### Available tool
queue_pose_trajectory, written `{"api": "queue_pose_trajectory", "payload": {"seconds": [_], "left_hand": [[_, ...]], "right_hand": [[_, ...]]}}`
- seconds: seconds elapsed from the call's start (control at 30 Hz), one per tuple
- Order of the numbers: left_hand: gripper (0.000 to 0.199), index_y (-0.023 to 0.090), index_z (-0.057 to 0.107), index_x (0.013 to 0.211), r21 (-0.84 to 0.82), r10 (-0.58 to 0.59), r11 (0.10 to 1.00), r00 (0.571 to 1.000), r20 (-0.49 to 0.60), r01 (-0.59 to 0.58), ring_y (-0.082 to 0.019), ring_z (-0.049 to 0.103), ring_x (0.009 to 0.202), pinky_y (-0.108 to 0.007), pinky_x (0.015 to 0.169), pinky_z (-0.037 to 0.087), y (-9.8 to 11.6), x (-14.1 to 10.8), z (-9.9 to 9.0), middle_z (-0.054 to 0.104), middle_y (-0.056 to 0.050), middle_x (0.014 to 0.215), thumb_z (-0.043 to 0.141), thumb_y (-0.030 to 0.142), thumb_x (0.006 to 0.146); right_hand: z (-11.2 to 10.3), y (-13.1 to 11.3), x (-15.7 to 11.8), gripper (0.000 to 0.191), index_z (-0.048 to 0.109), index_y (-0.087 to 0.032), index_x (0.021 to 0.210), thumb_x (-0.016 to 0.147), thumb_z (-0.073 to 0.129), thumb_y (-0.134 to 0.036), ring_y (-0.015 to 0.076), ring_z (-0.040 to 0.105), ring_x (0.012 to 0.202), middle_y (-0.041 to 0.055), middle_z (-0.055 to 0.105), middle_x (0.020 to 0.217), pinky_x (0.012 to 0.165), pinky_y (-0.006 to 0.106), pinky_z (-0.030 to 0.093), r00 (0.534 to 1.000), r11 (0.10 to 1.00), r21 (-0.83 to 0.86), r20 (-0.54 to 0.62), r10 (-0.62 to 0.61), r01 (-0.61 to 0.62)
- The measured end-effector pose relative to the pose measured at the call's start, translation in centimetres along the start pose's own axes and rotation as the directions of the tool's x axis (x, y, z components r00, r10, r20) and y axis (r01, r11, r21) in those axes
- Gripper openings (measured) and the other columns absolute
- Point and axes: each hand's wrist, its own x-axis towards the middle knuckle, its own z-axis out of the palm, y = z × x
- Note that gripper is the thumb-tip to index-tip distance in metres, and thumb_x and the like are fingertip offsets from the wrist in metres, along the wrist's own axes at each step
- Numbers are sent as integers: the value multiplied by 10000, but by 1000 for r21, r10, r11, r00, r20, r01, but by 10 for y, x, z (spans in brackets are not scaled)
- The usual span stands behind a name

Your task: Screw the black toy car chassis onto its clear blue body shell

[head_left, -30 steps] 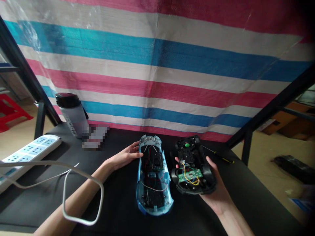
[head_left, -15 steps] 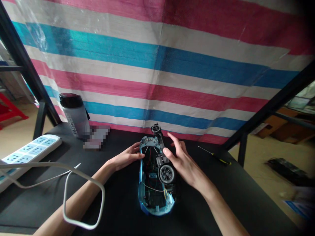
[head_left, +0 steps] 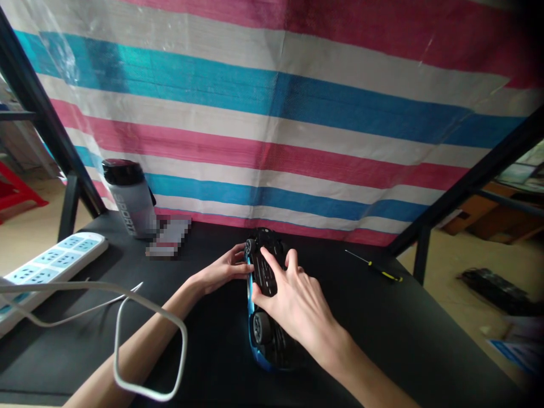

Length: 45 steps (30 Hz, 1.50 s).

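Black chassis (head_left: 264,277) lay wheels-up over blue car shell (head_left: 261,360), mid-table in front of the person, front to back. Step in hand, my read: chassis being held against shell. Next move called for edges lined up and even pressure, shell kept from sliding

Left hand (head_left: 223,271) half open, fingertips at shell's left edge, steadying it. Right hand (head_left: 300,297) spread wide over the chassis, thumb and index touching it, no closed grip visible. Whether the parts were fully seated: can't tell, right hand covered much of them

Surface: black table (head_left: 212,351). Screwdriver (head_left: 385,274) lay on the right; power strip (head_left: 63,258), white cable (head_left: 185,340), bottle (head_left: 131,198) and blurred flat item (head_left: 172,238) on the left

Room: striped sheet (head_left: 212,141) behind, black frame at both sides, red stool (head_left: 17,187) far left, dark object (head_left: 495,289) on floor right
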Motion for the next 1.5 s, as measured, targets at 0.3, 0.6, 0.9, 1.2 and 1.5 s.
{"api": "queue_pose_trajectory", "payload": {"seconds": [0.3,0.6,0.9,1.2,1.5], "left_hand": [[665,268,487,1458,9,1,1000,999,40,-1,-330,550,1316,-553,1117,420,1,-1,1,450,-156,1520,775,208,862],[580,307,536,1407,-95,-57,994,997,44,61,-287,551,1295,-485,1086,427,1,-2,-1,513,-82,1479,707,191,865],[641,325,488,1450,24,-118,993,993,1,118,-260,539,1281,-424,1060,439,8,-2,3,522,-76,1456,735,213,870],[715,327,464,1484,73,-184,979,978,-95,191,-246,593,1167,-341,931,492,6,5,-4,490,-78,1517,759,267,836],[694,343,440,1516,53,-185,981,982,-45,188,-269,586,1207,-393,992,486,5,8,-3,445,-71,1561,703,244,881]], "right_hand": [[5,-3,3,685,425,-270,1546,937,507,-570,344,715,893,263,537,1364,714,405,510,999,999,-34,44,-1,2],[3,17,3,637,457,-298,1507,964,473,-630,325,725,839,214,521,1396,709,414,502,992,995,77,104,-67,59],[54,116,54,176,509,-247,1018,980,523,-419,156,609,683,-29,578,815,667,292,514,945,478,878,166,-283,-11],[53,137,48,123,608,-222,930,965,617,-339,141,578,762,-21,622,855,720,267,465,937,501,862,110,-331,76],[46,160,43,42,753,-262,913,881,781,-257,167,620,944,-18,684,971,870,302,412,834,702,651,189,-518,289]]}}
